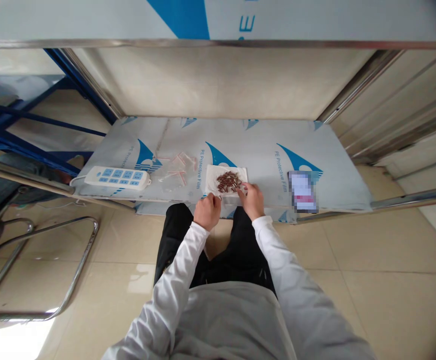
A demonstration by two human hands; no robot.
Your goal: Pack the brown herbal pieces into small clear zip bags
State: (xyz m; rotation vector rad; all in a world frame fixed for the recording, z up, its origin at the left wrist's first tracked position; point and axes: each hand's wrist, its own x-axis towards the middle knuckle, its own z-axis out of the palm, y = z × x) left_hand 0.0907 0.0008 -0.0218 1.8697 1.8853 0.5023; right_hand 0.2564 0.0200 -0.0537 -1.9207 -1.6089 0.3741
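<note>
A pile of small reddish-brown, shiny pieces (229, 182) lies on a white sheet or flat bag (210, 175) near the front edge of the shelf. At the pile's right edge is my right hand (253, 201), its thumb and forefinger slightly apart and close to the pieces. My left hand (207, 211) is closed at the near left corner of the white sheet. A tiny shiny bit shows by its fingertips, too small to name. Left of the sheet lie several clear zip bags (176, 169) with red-edged seals.
A white and blue power strip (118, 177) lies at the shelf's left. A phone (302, 192) rests by the front edge at right. The film-covered shelf (263, 145) sits under an upper metal surface (90, 20). A metal-framed chair (90, 240) stands at left.
</note>
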